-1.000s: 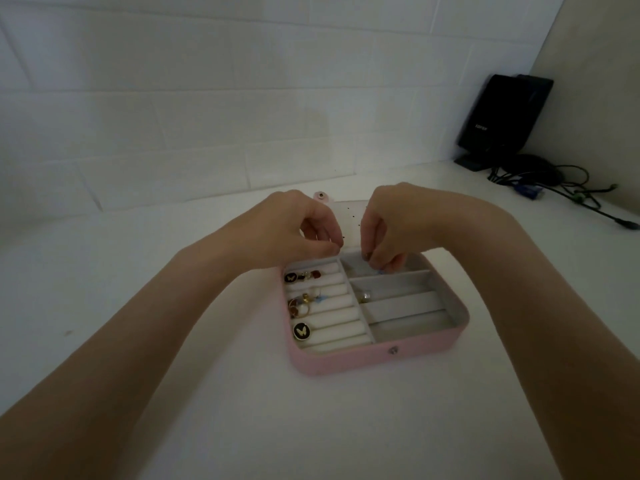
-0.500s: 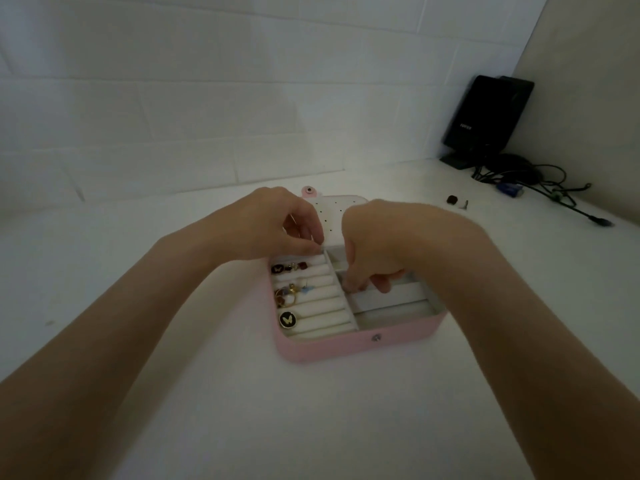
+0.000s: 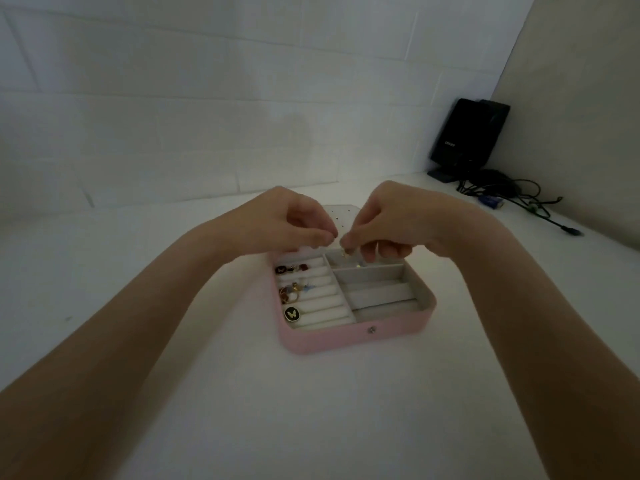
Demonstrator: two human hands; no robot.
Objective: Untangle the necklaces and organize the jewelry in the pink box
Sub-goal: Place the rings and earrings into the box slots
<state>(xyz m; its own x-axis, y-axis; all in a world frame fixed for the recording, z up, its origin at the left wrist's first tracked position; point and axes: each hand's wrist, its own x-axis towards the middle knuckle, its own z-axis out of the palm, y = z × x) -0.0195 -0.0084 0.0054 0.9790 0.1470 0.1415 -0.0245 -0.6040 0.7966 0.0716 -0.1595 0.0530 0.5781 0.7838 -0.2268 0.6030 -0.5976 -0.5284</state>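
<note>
The pink jewelry box (image 3: 346,339) lies open on the white table, its perforated lid (image 3: 341,216) tilted back behind my hands. Rings and a black butterfly charm (image 3: 291,313) sit in the padded rolls on the left. My left hand (image 3: 287,221) and my right hand (image 3: 388,223) hover over the box's far edge, fingertips almost meeting. Both pinch a thin chain (image 3: 346,252), which hangs down with small gold bits into the far right compartment. The chain is too fine to trace fully.
A black device on a stand (image 3: 467,136) sits in the far right corner with a tangle of cables (image 3: 519,199) running along the table. A white brick wall lies behind, a beige wall to the right.
My right hand has lifted out of the right compartments back up to my left hand's fingertips. The small item seen on the table at the right half a second ago is hidden behind my right arm.
</note>
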